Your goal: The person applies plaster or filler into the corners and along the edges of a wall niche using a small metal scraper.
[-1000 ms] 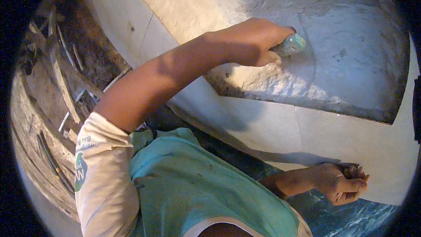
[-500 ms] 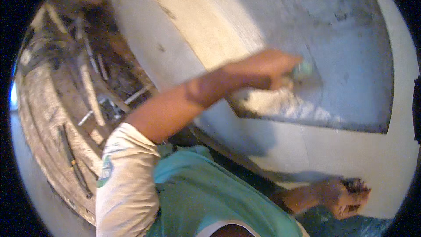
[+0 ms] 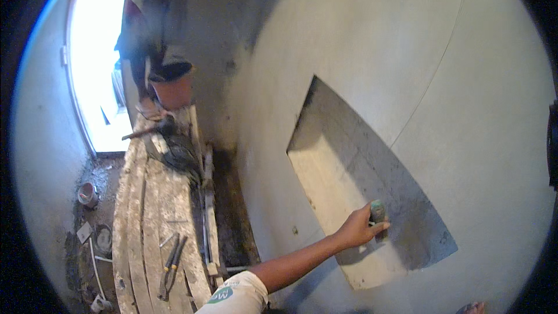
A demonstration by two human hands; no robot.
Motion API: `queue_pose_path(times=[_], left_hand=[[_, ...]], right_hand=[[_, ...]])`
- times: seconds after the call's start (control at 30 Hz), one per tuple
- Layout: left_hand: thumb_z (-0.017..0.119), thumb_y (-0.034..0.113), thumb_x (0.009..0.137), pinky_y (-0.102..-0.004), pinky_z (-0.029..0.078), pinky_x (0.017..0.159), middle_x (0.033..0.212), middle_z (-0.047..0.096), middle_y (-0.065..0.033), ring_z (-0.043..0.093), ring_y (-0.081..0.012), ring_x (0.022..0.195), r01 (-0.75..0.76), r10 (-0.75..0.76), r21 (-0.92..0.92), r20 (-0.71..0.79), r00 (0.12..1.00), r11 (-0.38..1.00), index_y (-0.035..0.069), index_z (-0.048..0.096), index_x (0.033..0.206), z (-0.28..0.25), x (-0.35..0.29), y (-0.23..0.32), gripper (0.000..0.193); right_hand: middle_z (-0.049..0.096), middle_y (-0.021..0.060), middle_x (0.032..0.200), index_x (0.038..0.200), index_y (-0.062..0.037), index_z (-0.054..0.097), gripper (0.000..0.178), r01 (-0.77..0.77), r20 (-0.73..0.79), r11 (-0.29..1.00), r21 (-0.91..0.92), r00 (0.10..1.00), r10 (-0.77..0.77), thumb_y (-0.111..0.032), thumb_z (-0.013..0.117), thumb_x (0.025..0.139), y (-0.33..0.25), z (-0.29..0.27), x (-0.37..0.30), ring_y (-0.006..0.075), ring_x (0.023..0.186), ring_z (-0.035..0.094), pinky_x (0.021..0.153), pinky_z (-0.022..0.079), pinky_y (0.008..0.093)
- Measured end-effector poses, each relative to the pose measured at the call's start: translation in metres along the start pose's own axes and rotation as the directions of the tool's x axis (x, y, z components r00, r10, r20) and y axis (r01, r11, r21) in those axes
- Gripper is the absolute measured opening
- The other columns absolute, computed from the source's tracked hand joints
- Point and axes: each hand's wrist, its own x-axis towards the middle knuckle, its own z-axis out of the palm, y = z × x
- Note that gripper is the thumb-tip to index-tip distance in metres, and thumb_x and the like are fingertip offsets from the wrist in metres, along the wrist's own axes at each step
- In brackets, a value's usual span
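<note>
Nearest to me, at the lower edge, my white sleeve (image 3: 235, 296) leads into the bare forearm that reaches up and right into a rectangular recess (image 3: 372, 197) cut in the pale plastered wall (image 3: 465, 81). My left hand (image 3: 357, 228) is closed around a small greenish pad (image 3: 378, 210), fingers wrapped over it and pressing it against the grey back face of the recess, just above the lighter sill. At the very bottom right only a sliver of my right hand (image 3: 472, 308) shows against the wall; I cannot tell whether it is open or closed. To the left, rough wooden planks (image 3: 151, 221) run from near to far, with long-handled pliers (image 3: 170, 264) lying on them near me. Farther along the planks stands a dark-rimmed orange bucket (image 3: 172, 84), with another person (image 3: 142, 29) just behind it. Farthest left, a bright doorway (image 3: 96, 64) opens onto daylight, and a small pot (image 3: 87, 193) sits on the dirty floor below it.
</note>
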Motion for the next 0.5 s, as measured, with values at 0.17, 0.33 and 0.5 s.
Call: queue_pose_path(times=[0.17, 0.33, 0.5], left_hand=[[0.068, 0.024, 0.076, -0.0349, 0.047, 0.074, 0.087, 0.06, -0.0138, 0.06, -0.0222, 0.082, -0.016, 0.024, 0.076, -0.113, 0.993, 0.997, 0.001, 0.048, 0.101, -0.031, -0.016, 0.003, 0.04], [0.071, 0.029, 0.071, -0.0375, 0.046, 0.073, 0.086, 0.059, -0.0171, 0.059, -0.0257, 0.081, 0.062, 0.021, 0.2, -0.387, 0.922, 0.978, 0.0, 0.05, 0.099, -0.114, -0.054, 0.023, 0.045], [0.073, 0.035, 0.07, -0.0345, 0.046, 0.069, 0.079, 0.057, -0.0119, 0.054, -0.0194, 0.072, 0.307, 0.011, 0.354, -0.671, 0.741, 0.884, -0.002, 0.052, 0.092, -0.215, -0.126, 0.056, 0.048]], right_hand=[[0.055, 0.0113, 0.075, 0.085, 0.0059, 0.059, 0.021, 0.058, 0.11, 0.997, -0.055, 0.993, -0.052, -0.015, 0.055, 0.088, -0.015, -0.009, 0.018, 0.0126, 0.051, 0.048, 0.04, 0.041, 0.0238], [0.055, 0.0095, 0.069, 0.08, 0.0044, 0.059, 0.023, 0.057, 0.124, 0.996, -0.065, 0.991, -0.049, -0.017, 0.056, 0.088, -0.021, -0.013, 0.027, 0.0128, 0.05, 0.047, 0.042, 0.041, 0.0263], [0.054, 0.0077, 0.063, 0.079, 0.0031, 0.059, 0.026, 0.018, -0.012, 0.999, -0.029, 1.0, -0.018, -0.021, 0.056, 0.088, -0.007, -0.003, 0.015, 0.0138, 0.049, 0.048, 0.042, 0.043, 0.0261]])
